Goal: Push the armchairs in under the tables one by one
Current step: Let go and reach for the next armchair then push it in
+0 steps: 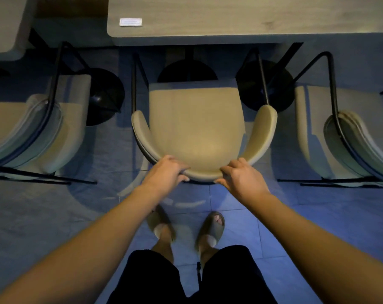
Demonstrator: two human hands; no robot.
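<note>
Dead centre, below the long table's near edge: beige armchair (pixel 197 126), seat facing the table (pixel 252 16), curved backrest turned toward the person. Still pulled out, whole seat cushion in view, only the front edge close to the tabletop's shadow. Black metal frame running up both sides to the armrests.

On the backrest's top rim, both hands. Left hand (pixel 167 172) clamped on the rim's left part, fingers curled over the top, thumb tucked under the outer side. Right hand (pixel 241 175) gripping the right part, fingers hooked over the rim, thumb below. Bare stretch of rim between the two hands. Forearms reaching forward and inward from the bottom corners.

Under the table, a black round pedestal base (pixel 187 71) just beyond the seat's front, another dark base (pixel 265 84) off to the right.

Left of centre, a second armchair (pixel 39 132) angled, also out from its table (pixel 4 25). Right of centre, a third armchair (pixel 348 137), angled the other way. Small white label (pixel 130 22) lying on the tabletop near its left corner.

Down low, grey sandals (pixel 211 227) on the tiled floor (pixel 43 216), black shorts (pixel 153 279) at the bottom edge.
</note>
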